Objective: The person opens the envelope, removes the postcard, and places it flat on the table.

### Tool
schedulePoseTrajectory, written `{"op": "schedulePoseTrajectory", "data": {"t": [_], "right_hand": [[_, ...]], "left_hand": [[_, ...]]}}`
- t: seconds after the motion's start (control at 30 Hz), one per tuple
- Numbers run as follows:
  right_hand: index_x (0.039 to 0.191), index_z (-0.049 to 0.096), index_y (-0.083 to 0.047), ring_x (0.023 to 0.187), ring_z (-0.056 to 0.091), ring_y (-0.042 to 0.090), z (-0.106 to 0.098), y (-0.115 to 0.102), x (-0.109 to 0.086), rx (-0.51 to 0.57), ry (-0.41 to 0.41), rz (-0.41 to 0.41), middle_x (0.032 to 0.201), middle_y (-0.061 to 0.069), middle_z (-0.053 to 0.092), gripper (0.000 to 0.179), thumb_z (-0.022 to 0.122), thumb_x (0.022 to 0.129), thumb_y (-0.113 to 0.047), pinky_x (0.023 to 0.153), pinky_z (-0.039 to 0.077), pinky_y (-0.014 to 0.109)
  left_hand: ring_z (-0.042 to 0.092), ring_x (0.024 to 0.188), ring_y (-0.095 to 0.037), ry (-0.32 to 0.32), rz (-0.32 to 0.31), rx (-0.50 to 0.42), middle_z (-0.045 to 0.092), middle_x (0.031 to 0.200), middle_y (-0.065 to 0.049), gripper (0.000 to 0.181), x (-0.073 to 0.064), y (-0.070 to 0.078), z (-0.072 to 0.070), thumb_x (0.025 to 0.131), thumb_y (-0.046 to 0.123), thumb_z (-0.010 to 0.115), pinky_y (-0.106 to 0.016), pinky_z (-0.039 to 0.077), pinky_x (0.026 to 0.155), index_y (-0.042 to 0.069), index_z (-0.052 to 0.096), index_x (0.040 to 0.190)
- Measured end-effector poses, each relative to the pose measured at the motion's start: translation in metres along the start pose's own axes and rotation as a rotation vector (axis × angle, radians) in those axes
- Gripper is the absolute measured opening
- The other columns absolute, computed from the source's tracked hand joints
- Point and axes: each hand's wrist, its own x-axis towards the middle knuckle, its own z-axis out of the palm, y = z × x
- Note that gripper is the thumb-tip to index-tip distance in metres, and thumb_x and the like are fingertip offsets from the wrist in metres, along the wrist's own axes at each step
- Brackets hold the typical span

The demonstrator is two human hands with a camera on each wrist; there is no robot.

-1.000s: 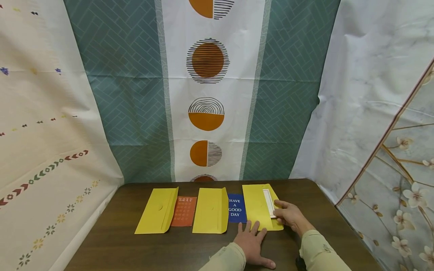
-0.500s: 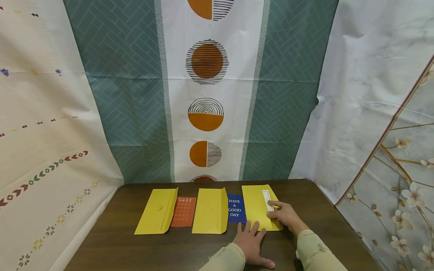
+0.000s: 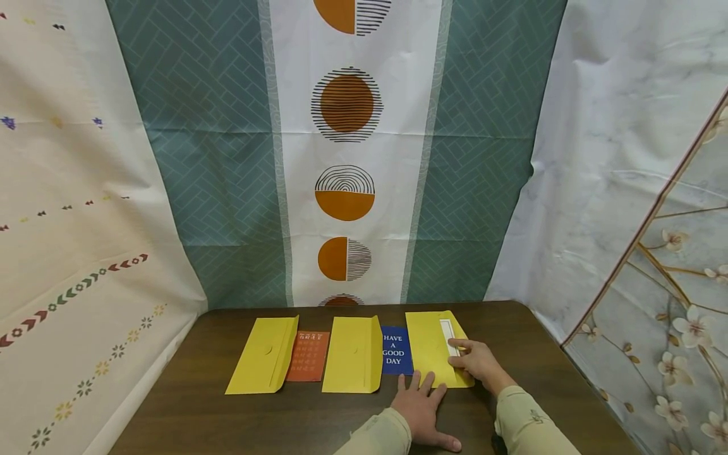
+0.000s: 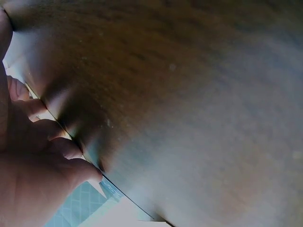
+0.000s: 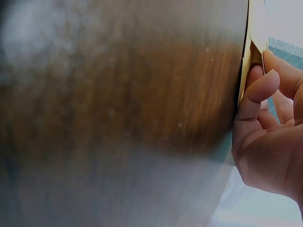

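At the right of the row, a yellow envelope (image 3: 425,346) lies flat with its opening on the right side. A white card with a dark border line (image 3: 447,328) sticks partly out of that opening; the rest of it is hidden inside. My right hand (image 3: 482,364) pinches the card's outer edge between thumb and fingers. In the right wrist view the thumb and fingers meet right at the gaping mouth of the envelope (image 5: 257,28). My left hand (image 3: 419,409) is spread flat, fingertips at the envelope's lower edge and palm on the table.
Two more yellow envelopes, one in the middle (image 3: 348,354) and one at the left (image 3: 258,354), lie on the dark wooden table (image 3: 227,420). Between the envelopes are a red card (image 3: 309,357) and a blue card (image 3: 396,351) reading "HAVE A GOOD DAY". Patterned cloths (image 3: 483,158) hang behind.
My right hand has moved left, and the white card has slid deeper into the right envelope, with less of it showing. My left hand has stayed in place.
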Motion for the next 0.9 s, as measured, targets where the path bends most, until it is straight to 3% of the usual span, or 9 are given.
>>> {"op": "schedulePoseTrajectory", "data": {"t": [0.37,0.57,0.9], "right_hand": [[0.149,0.063,-0.006,0.071,0.057,0.019,-0.003,0.001,0.0,0.005,0.007,0.018,0.1,0.01,0.06,0.054,0.078,0.097,-0.01,0.065,0.051,0.031],[0.148,0.063,-0.003,0.071,0.057,0.019,-0.008,0.005,-0.001,0.034,0.012,0.005,0.093,0.008,0.056,0.054,0.078,0.096,-0.008,0.064,0.051,0.031],[0.148,0.062,-0.002,0.076,0.059,0.02,-0.013,0.005,-0.001,0.037,0.004,0.014,0.102,0.011,0.059,0.056,0.079,0.096,-0.011,0.067,0.054,0.033]], "left_hand": [[0.032,0.164,-0.028,-0.004,0.004,-0.001,0.033,0.174,0.01,0.093,0.002,-0.001,0.001,0.085,0.088,0.062,-0.063,0.028,0.13,0.041,0.041,0.162],[0.032,0.163,-0.028,-0.003,0.006,0.008,0.033,0.175,0.01,0.096,0.007,-0.002,0.008,0.082,0.09,0.062,-0.062,0.03,0.129,0.042,0.041,0.162],[0.032,0.163,-0.028,-0.015,-0.004,0.008,0.033,0.174,0.01,0.097,0.012,-0.004,0.013,0.08,0.092,0.061,-0.063,0.03,0.129,0.044,0.041,0.162]]}}
